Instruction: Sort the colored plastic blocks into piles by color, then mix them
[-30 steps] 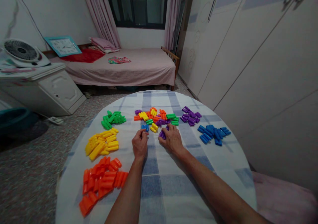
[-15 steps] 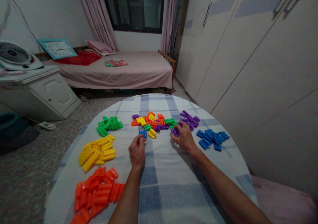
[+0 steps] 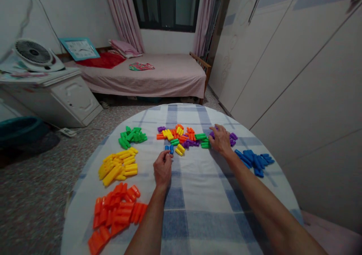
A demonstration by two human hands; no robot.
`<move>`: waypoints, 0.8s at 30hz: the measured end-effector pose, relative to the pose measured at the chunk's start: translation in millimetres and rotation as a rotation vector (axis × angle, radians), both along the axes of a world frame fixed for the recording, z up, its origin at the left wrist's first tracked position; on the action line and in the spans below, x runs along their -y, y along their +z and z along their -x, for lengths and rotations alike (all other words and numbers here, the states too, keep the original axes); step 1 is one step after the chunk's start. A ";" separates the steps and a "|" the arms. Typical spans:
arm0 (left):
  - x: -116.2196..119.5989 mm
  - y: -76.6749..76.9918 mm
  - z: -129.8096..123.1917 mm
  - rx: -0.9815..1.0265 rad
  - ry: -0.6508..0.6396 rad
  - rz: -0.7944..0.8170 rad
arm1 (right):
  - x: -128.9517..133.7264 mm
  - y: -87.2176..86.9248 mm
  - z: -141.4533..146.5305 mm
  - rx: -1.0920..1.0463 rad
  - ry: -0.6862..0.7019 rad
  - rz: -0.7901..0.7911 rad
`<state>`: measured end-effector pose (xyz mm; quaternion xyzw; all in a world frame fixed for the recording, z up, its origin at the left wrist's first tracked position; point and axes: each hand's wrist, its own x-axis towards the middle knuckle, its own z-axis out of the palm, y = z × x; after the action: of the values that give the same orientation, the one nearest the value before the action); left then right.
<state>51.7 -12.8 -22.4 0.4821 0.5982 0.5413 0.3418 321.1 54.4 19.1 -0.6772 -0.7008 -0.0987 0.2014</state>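
Note:
My left hand point(image 3: 163, 168) is closed in a pinch on a small blue block point(image 3: 169, 148) made of joined tubes, just in front of a mixed heap. My right hand point(image 3: 221, 140) reaches over the purple pile at the right. A purple block point(image 3: 212, 134) shows between its thumb and fingers; the hand partly hides the purple blocks point(image 3: 233, 138) beneath and beside it. The mixed heap between the hands has orange blocks point(image 3: 182, 138), green blocks point(image 3: 200, 136) and yellow blocks point(image 3: 167, 135). One yellow block point(image 3: 180, 149) lies nearest my left fingertips.
Sorted piles of green point(image 3: 132, 136), yellow point(image 3: 118, 166) and orange blocks point(image 3: 115, 209) line the left side of the round table point(image 3: 195, 217). Blue blocks point(image 3: 254, 161) lie at the right. Beyond are a bed point(image 3: 158, 78), a cabinet point(image 3: 76, 100) with a fan point(image 3: 36, 53), and a wardrobe point(image 3: 283, 78).
My right hand has moved away to the right, from the edge of the mixed heap onto the purple pile. My left hand keeps its pinch on the blue block. The view has shifted slightly.

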 end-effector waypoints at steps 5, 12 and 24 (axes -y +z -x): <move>0.3 2.6 -0.9 0.013 -0.001 -0.004 | 15.0 -1.2 31.4 -0.029 0.272 0.174; 0.6 3.8 -0.8 0.015 -0.010 -0.006 | 40.5 -6.1 52.5 -0.098 0.141 0.152; -0.2 4.6 2.2 -0.286 0.126 -0.248 | 72.5 0.5 74.4 -0.188 0.229 0.081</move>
<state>49.5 -12.6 -17.8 0.5542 0.5983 0.5571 0.1567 246.7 -18.1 19.6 -0.6068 -0.7548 0.0173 0.2485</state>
